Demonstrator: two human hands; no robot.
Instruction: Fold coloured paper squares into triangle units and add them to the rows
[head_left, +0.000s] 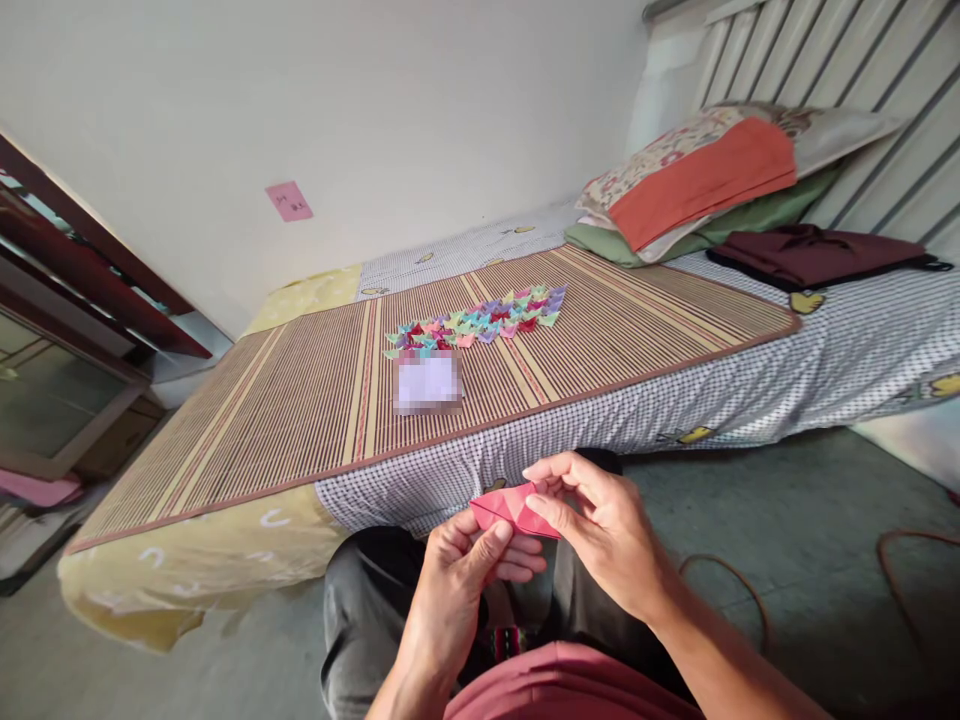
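Observation:
Between my hands, above my lap, is a piece of folded red paper (511, 506), long and pointed at its left end. My left hand (480, 555) grips it from below, thumb on the front and fingers behind. At the paper's right end, my right hand (592, 520) pinches it between thumb and fingers. On the bed mat beyond, several small folded paper pieces (480, 322) in many colours stand in close rows. In front of those rows lies a pale, blurred-out rectangle (428, 382).
A striped woven mat (292, 400) covers much of the bed. Pillows and folded cloth (697, 180) are piled at the right end beside a dark maroon garment (817, 255). A pink note (289, 201) is on the wall. A brown cable (739, 575) lies on the floor at right.

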